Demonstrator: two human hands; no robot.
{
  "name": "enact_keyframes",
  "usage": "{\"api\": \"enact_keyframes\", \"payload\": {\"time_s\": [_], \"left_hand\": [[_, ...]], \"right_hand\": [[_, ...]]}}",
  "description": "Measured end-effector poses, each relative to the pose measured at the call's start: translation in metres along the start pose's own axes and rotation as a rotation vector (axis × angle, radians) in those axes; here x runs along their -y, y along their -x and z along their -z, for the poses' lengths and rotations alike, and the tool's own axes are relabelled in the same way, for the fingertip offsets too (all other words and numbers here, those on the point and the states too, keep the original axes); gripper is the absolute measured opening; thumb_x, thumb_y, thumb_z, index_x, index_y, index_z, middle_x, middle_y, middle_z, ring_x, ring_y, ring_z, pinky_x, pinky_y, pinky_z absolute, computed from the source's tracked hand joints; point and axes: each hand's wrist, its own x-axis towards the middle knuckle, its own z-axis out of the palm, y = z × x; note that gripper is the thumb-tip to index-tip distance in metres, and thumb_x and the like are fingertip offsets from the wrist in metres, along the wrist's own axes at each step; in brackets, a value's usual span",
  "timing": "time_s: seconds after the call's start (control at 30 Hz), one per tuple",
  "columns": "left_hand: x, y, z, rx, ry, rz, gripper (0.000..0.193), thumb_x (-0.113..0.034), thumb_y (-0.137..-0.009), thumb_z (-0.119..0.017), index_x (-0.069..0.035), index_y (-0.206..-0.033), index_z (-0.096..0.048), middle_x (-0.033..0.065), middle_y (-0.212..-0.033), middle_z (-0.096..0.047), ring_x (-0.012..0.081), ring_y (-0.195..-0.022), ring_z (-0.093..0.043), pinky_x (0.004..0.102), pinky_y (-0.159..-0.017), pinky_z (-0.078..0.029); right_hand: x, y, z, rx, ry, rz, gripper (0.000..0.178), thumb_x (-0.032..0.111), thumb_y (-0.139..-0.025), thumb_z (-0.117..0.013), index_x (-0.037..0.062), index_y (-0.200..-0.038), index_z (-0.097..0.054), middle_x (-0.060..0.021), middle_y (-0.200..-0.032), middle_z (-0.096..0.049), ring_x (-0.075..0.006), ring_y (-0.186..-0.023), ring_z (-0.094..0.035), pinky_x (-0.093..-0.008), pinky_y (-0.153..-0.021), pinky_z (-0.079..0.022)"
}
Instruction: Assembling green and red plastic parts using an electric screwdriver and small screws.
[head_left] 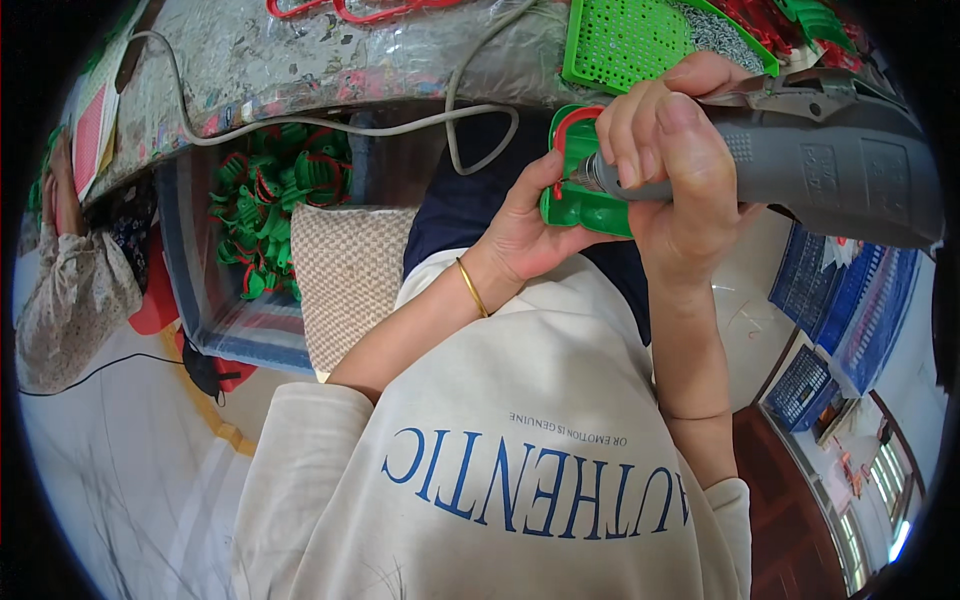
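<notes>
While one grey power screwdriver point(830, 165) and one green piece point(592, 213) with a red strip point(562, 135) show in the head view, the green-and-red parts point(270, 200) heaped in one blue-grey bin point(187, 260) are too many to count. One green tray point(573, 50) on the tabletop point(300, 70) holds small metal bits point(722, 40). The left hand point(530, 215) has its fingers closed round the green piece — above the lap, near the tabletop's edge; the right hand point(680, 170) has its fingers wrapped round the screwdriver, its tip at the piece.
</notes>
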Motion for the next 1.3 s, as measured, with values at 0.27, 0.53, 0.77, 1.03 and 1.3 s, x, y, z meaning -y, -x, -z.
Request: {"api": "enact_keyframes", "payload": {"time_s": [0.27, 0.53, 0.77, 1.03, 1.3], "left_hand": [[0.000, 0.000, 0.004, -0.002, -0.008, -0.008, 0.066, -0.045, -0.089, -0.061, -0.011, -0.140, -0.039, 0.0122, -0.136, -0.050, 0.0295, -0.126, -0.049, 0.0532, -0.103, -0.042], [-0.003, 0.004, 0.002, 0.001, 0.041, 0.007, 0.059, -0.042, -0.091, -0.059, -0.010, -0.138, -0.042, 0.0116, -0.132, -0.054, 0.0274, -0.123, -0.052, 0.0512, -0.103, -0.043], [-0.015, 0.009, -0.008, 0.083, -0.079, -0.033, 0.061, -0.042, -0.093, -0.056, -0.005, -0.139, -0.040, 0.0196, -0.134, -0.051, 0.0330, -0.125, -0.051, 0.0494, -0.105, -0.041], [-0.084, 0.089, 0.026, 0.021, 0.070, -0.260, 0.087, -0.045, -0.075, -0.073, -0.012, -0.146, -0.034, 0.0285, -0.134, -0.045, 0.0394, -0.111, -0.052, 0.0527, -0.095, -0.045], [-0.165, 0.219, 0.123, -0.323, 0.073, -0.926, 0.073, -0.049, -0.091, -0.055, -0.002, -0.143, -0.036, 0.0222, -0.143, -0.041, 0.0375, -0.126, -0.044, 0.0534, -0.109, -0.032]], "right_hand": [[-0.002, 0.001, -0.002, 0.028, -0.007, -0.010, 0.015, 0.007, -0.090, -0.049, 0.0020, -0.104, -0.048, -0.0018, -0.060, -0.042, -0.0115, -0.050, -0.041, -0.0296, -0.053, -0.038], [-0.004, 0.000, -0.001, 0.121, -0.036, 0.020, 0.018, 0.008, -0.090, -0.048, 0.0029, -0.107, -0.049, -0.0007, -0.060, -0.042, -0.0116, -0.050, -0.040, -0.0296, -0.053, -0.037], [0.023, -0.022, 0.006, 0.084, -0.160, -0.033, 0.019, 0.013, -0.091, -0.047, 0.0035, -0.107, -0.049, 0.0026, -0.063, -0.037, -0.0089, -0.055, -0.039, -0.0282, -0.060, -0.035], [0.063, -0.073, 0.054, 0.008, -0.049, 0.032, 0.021, 0.014, -0.089, -0.054, 0.0033, -0.107, -0.048, 0.0028, -0.067, -0.037, -0.0083, -0.060, -0.039, -0.0269, -0.064, -0.036], [0.076, -0.087, 0.074, -0.125, 0.018, 0.117, 0.028, 0.008, -0.087, -0.060, -0.0036, -0.110, -0.050, -0.0017, -0.067, -0.042, -0.0123, -0.058, -0.043, -0.0294, -0.060, -0.036]]}}
